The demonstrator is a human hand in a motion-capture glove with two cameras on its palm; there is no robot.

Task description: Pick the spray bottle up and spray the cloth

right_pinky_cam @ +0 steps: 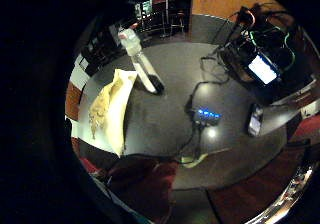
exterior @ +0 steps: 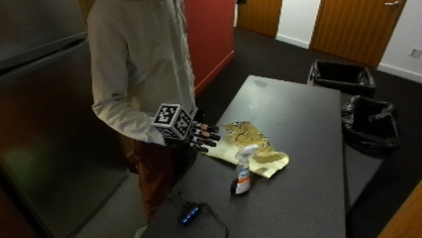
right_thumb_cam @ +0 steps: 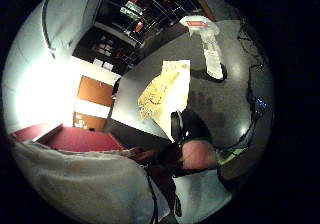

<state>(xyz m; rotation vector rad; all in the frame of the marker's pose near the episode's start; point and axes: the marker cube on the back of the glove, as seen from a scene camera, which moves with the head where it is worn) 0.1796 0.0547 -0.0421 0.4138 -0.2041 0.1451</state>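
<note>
Dark flooring and wooden doors surround the long dark surface (exterior: 296, 148) in the outside view. On it the spray bottle (exterior: 243, 171) stands upright, with the yellow patterned cloth (exterior: 254, 146) lying just beside it at 12 o'clock. At 9 o'clock of the cloth, the gloved right hand (exterior: 198, 135) hovers near the surface edge, fingers straight and holding nothing. A blue-lit hub (exterior: 190, 214) lies at 7 o'clock of the bottle.

Both palm views show the bottle (right_pinky_cam: 140, 64) (right_thumb_cam: 210, 46) upright beside the cloth (right_pinky_cam: 111, 109) (right_thumb_cam: 165, 89), apart from the hand.
</note>
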